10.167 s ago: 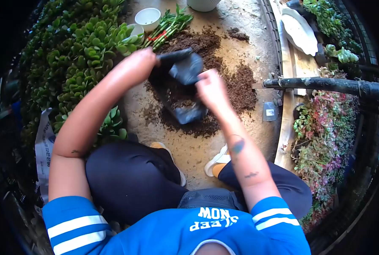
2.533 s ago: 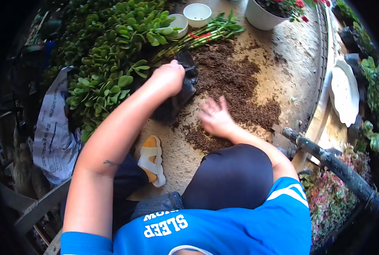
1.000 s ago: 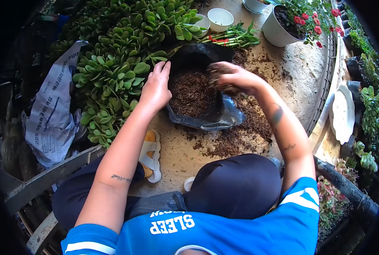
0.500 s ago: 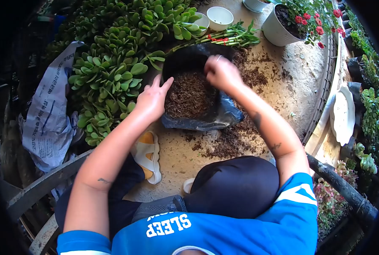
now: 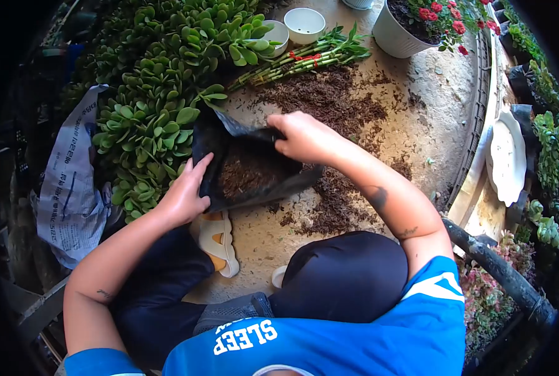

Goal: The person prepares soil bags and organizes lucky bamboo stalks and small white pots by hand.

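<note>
A black plastic bag (image 5: 270, 188), partly filled with dark brown soil (image 5: 245, 175), sits tilted in front of me, its rim pulled out of shape. My right hand (image 5: 298, 135) has its fingers closed around the bag's far right rim. Against the left side of the bag, my left hand (image 5: 188, 191) holds it with thumb and forefinger apart; its other fingers are partly hidden. Loose soil (image 5: 336, 97) is scattered on the ground beyond and to the right of the bag. Behind it lies a bundle of green bamboo stalks (image 5: 301, 61) tied with red.
Thick-leaved green plants (image 5: 148, 119) crowd the left, beside a printed sack (image 5: 73, 182). Two white bowls, one a nearer-centre bowl (image 5: 305, 26), stand at the back near a white pot (image 5: 395, 34) of red flowers. A white scalloped dish (image 5: 507, 160) lies right.
The bag has shifted left and toward me and tilted, uncovering soil behind it. My right hand has moved from over the soil to the rim; my left hand has moved left and nearer.
</note>
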Available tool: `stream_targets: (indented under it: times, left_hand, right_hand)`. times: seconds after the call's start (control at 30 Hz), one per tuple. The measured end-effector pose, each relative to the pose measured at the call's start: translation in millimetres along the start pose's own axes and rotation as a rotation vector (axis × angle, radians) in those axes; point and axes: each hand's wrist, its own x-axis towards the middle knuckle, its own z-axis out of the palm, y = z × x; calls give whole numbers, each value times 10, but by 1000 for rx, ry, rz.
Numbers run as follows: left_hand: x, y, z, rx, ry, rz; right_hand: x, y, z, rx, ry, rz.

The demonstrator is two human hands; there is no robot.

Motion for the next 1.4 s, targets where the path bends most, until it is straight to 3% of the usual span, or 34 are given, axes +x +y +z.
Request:
stream_targets:
  times: [0.07,0.13,0.2,0.3,0.33,0.4,0.43,0.47,0.53,0.57,0.67,0.87,0.93,1.0,1.07,1.13,1.2,1.3,1.4]
  left_hand:
    - [-82,82,-80,-34,-237,-144]
    - [-171,-51,65,48,-191,-35]
    - [-255,-47,17,-158,-299,-116]
    - [-472,26,-300,39,-193,6]
    - [-541,101,-484,44,-197,-14]
    - [-690,224,-794,-8,-144,-83]
    - [-710,292,-916,-128,-126,-195]
    - [-726,331,-983,-248,-108,-309]
    - [-757,299,-975,-150,-22,-235]
    - [-748,290,-968,-49,67,-142]
    - [-861,459,-1027,-102,16,-127]
    - [-1245,415,-856,-181,84,-248]
    - [-1298,374,-797,-222,97,-321]
    - [-1244,395,-773,-240,99,-337]
    - [-1177,432,-780,-211,72,-304]
    - [-1142,452,-796,-214,80,-266]
    - [-1125,458,-792,-210,84,-237]
    - [-1124,442,-771,-182,81,-250]
    - [-1110,454,-774,-182,85,-250]
  right_hand:
    - [-22,95,105,33,-113,-43]
    - [16,211,102,101,-334,-6]
    - [128,450,-74,292,-371,78]
    - [418,1308,-388,45,119,267]
    - [526,1704,-438,-47,240,489]
    - [509,1928,-569,-359,420,533]
    - [557,1853,-574,-356,416,525]
    - [600,1771,-547,-377,414,354]
    - [755,1649,-457,-477,389,113]
    - [859,1661,-423,-525,431,154]
    - [958,1732,-331,-571,431,302]
    - [498,1575,-123,-382,317,417]
    - [442,1849,-270,-530,526,564]
    - [430,2206,-430,-590,544,686]
    - [445,2459,-480,-488,433,599]
    - [554,2421,-494,-616,311,517]
    - [692,2449,-552,-530,279,569]
    - [807,2566,-459,-340,396,553]
    - [923,2704,-197,-278,683,541]
